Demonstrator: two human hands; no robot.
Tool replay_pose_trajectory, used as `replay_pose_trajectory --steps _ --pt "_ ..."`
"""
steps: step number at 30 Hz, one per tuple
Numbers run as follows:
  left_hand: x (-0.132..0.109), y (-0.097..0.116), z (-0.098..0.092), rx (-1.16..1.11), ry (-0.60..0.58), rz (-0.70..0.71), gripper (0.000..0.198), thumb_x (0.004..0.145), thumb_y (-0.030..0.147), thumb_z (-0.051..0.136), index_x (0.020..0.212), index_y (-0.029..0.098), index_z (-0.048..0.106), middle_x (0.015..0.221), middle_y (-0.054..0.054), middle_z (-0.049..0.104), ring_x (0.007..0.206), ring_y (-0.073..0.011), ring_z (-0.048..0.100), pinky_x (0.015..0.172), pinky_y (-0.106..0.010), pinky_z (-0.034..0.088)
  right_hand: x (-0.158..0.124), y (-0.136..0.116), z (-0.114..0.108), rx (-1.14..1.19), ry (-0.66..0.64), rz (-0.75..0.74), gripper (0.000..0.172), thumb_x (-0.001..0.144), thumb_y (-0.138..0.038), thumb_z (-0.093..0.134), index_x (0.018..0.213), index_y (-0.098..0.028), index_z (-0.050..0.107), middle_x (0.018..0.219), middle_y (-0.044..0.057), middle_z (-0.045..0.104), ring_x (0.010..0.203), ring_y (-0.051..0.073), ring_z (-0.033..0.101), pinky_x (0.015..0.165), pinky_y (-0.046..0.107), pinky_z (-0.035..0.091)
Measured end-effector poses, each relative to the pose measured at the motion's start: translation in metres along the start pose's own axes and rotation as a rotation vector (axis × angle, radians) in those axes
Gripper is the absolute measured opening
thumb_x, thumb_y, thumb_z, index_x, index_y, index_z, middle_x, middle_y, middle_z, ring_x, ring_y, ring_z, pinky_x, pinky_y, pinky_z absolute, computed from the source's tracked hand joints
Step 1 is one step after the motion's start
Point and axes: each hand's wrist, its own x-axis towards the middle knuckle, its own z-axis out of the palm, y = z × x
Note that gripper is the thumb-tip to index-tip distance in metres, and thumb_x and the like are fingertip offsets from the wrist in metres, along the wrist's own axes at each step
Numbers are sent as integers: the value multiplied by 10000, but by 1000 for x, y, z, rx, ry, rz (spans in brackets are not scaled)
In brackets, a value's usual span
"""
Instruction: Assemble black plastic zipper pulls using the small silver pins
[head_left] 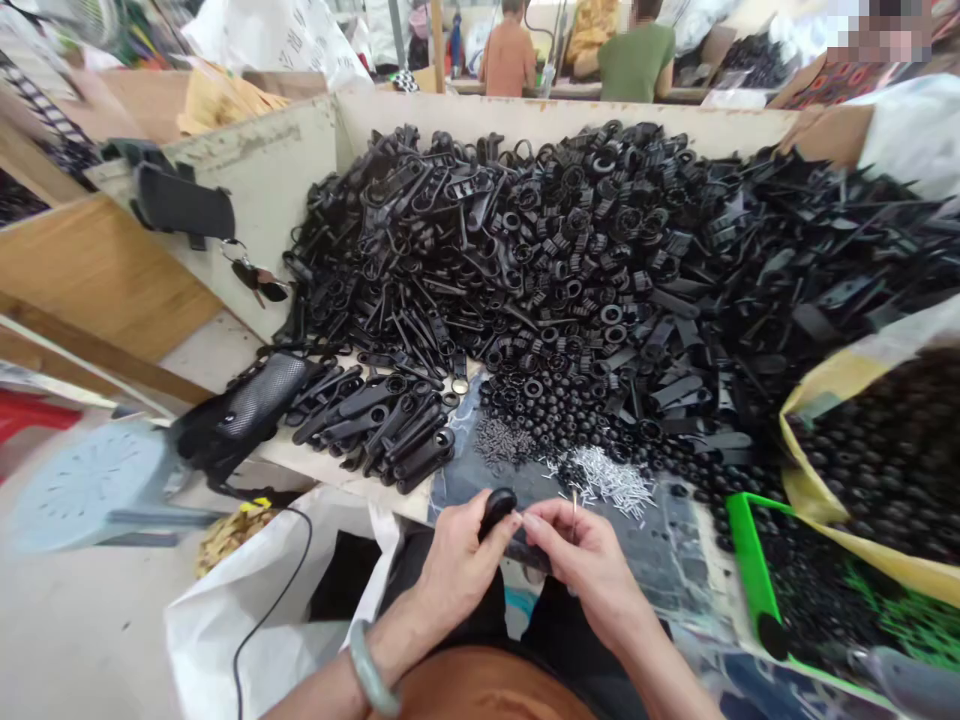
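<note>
My left hand (466,548) is wrapped round a black plastic part (498,508) with a rounded end, held over the near edge of the work surface. My right hand (581,548) meets it from the right, thumb and index fingertip pinched close to the part. A thin metal rod-like tool (574,505) sticks up between the right fingers; its full shape is hidden. Just beyond the hands lie a heap of silver pins (615,482) and small dark grey pieces (501,442). Round black balls (570,405) are spread behind them.
A large heap of black plastic parts (525,240) fills the bin. Long black pieces (382,425) lie left, beside a black mesh pouch (262,395). At right are a green tray (742,540) and a sack (817,490) of black balls. A white sack (217,620) stands front left.
</note>
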Motion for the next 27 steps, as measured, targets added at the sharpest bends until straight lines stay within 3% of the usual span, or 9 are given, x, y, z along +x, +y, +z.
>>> replay_pose_trajectory --steps 4,9,12,18,22,27 --pt "2 0 2 -5 58 -38 275 959 410 554 758 224 527 583 53 527 553 -135 478 577 -260 359 5 0 -3 -71 79 -94 500 731 -660 805 776 -167 730 628 -6 611 469 74 376 435 219 332" --pt "7 0 -6 -138 121 -151 340 945 430 584 684 213 579 593 24 603 625 -156 554 681 -269 433 17 -2 -11 -618 133 -440 301 929 -471 622 815 -225 752 756 41 727 660 186 635 644 298 493" --pt "9 -1 -12 -172 150 -164 398 928 428 606 600 201 609 650 -9 647 677 -160 565 709 -269 431 23 -2 -16 -747 99 -513 294 976 -408 541 881 -238 762 873 54 773 777 214 712 721 314 521" --pt "9 -6 -13 -233 156 -243 420 913 474 620 597 197 624 575 12 582 484 -110 377 540 -258 318 30 -8 -32 -874 269 -591 285 1014 -374 502 958 -221 736 873 53 755 728 206 692 712 317 524" --pt "11 -6 -12 -216 168 -243 433 907 482 626 582 196 616 571 15 581 471 -102 350 525 -256 294 32 -13 -30 -1047 196 -622 272 1038 -334 491 951 -238 730 941 43 727 769 188 704 695 291 504" --pt "13 -7 -13 -227 152 -239 412 909 479 627 610 196 613 583 13 600 490 -106 375 532 -252 296 34 -8 -15 -1316 190 -580 240 1035 -282 514 920 -243 721 913 21 684 648 151 675 557 262 424"
